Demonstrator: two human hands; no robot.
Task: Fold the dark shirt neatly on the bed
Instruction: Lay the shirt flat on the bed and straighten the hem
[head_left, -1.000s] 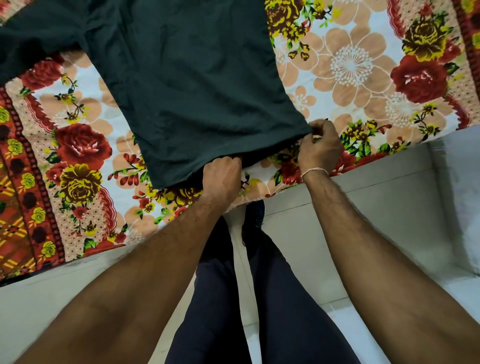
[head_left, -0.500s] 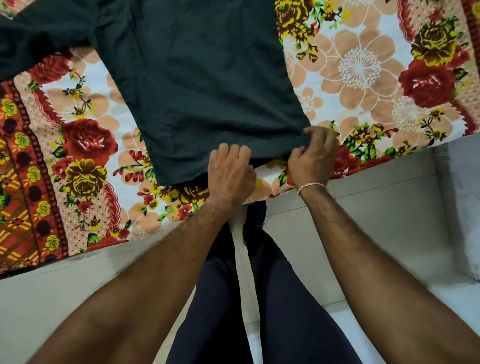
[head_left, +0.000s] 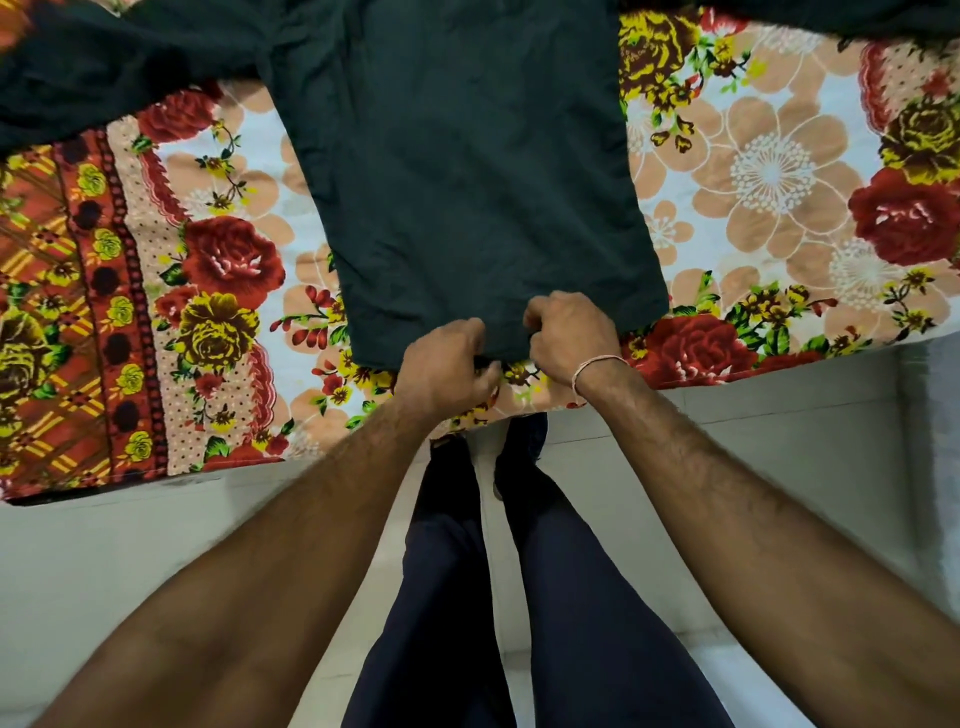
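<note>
The dark green shirt (head_left: 467, 171) lies flat on the bed, its body running from the top of the view down to a hem near the bed's front edge. One sleeve (head_left: 104, 78) spreads out to the upper left. My left hand (head_left: 447, 364) and my right hand (head_left: 569, 332) sit close together at the middle of the hem, both with fingers curled into the cloth. A thin thread band circles my right wrist.
The bed carries a floral sheet (head_left: 779, 208) in red, yellow and peach, with a patterned border (head_left: 62, 312) at the left. Its front edge runs just below my hands. Pale floor tiles (head_left: 753, 441) and my dark trouser legs (head_left: 457, 597) fill the lower view.
My right hand slid left along the hem from the shirt's right corner to its middle, beside my left hand. The view shifted, so the shirt sits more central.
</note>
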